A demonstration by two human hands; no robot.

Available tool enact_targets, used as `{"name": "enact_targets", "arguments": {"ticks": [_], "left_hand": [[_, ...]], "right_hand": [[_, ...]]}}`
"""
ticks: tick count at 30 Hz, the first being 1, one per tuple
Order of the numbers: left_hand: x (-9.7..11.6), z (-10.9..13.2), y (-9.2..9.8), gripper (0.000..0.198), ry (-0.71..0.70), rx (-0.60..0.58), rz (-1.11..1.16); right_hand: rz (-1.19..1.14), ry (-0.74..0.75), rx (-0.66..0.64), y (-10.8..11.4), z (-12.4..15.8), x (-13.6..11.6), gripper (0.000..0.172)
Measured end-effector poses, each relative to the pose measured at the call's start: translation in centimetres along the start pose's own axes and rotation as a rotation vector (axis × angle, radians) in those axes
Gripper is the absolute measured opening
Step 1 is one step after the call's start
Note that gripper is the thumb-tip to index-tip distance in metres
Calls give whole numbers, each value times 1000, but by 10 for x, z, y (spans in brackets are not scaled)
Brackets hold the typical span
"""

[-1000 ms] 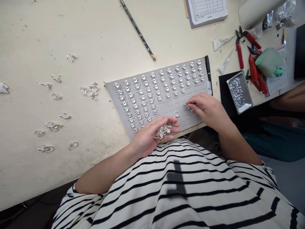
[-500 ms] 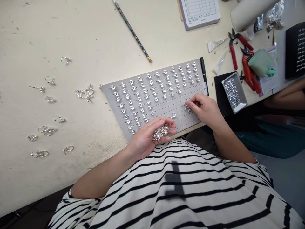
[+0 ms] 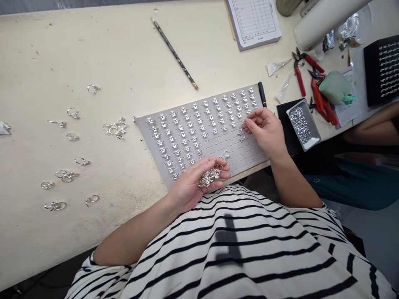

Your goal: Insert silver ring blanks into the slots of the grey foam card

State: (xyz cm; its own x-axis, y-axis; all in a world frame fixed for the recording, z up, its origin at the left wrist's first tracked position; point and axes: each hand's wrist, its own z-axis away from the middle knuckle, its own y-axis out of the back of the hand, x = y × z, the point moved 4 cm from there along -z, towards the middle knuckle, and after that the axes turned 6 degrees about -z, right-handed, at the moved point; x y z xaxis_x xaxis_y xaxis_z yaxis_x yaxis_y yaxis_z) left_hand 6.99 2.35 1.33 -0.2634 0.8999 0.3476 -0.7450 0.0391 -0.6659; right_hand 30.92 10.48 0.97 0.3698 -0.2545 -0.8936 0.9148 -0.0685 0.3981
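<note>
My left hand [image 3: 188, 185] lies palm up over the near edge of a grey felt board [image 3: 246, 155], holding a tangle of silver ring pieces [image 3: 208, 176]. Rows of small silver settings [image 3: 187, 124] stand in the board's slits. One loose silver ring [image 3: 226, 154] sits just beyond my left fingertips. My right hand [image 3: 264, 131] hovers over the board's right side with its fingertips pinched together. Two small silver pieces [image 3: 241, 135] stand just below those fingertips. Nothing shows between the fingers, though they could hide something small.
Several silver rings [image 3: 114, 129] lie scattered on the cream table [image 3: 62, 62] to the left. Beyond the board are a pencil [image 3: 174, 54] and a form pad [image 3: 254, 20]. To the right are red-handled cutters [image 3: 299, 70], a tray of silver pieces [image 3: 304, 124], and a black ring display [image 3: 382, 68].
My right hand has lifted up and away from the small silver pieces, which now stand on the board. The left hand keeps its hold. The whole view has shifted slightly.
</note>
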Motion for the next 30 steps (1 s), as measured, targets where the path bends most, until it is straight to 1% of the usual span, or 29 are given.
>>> {"name": "enact_targets", "arguments": {"ticks": [4, 8, 10, 14, 17, 19, 24, 27, 30], "left_hand": [[1, 0, 0, 24, -8, -6, -10], [1, 0, 1, 23, -11, -12, -11], [1, 0, 1, 23, -15, -15, -12], [1, 0, 2, 24, -11, -10, -15], [1, 0, 2, 24, -4, -4, -13], [1, 0, 2, 24, -5, -3, -13], [1, 0, 3, 25, -2, 11, -16], [1, 0, 2, 24, 4, 15, -16], [2, 0, 2, 23, 6, 16, -17]], "right_hand": [[7, -16, -22, -1, 2, -2, 14], [29, -32, -50, 0, -3, -1, 10], [41, -39, -88, -1, -5, -1, 12], [-9, -110, -161, -2, -7, 0, 16], [-6, -120, -141, -3, -7, 0, 16], [35, -100, -109, -4, -7, -1, 15], [188, -52, -78, -2, -3, -3, 14], [265, 49, 3, 5, 8, -8, 18], [330, 188, 58, 8, 24, -16, 13]]}}
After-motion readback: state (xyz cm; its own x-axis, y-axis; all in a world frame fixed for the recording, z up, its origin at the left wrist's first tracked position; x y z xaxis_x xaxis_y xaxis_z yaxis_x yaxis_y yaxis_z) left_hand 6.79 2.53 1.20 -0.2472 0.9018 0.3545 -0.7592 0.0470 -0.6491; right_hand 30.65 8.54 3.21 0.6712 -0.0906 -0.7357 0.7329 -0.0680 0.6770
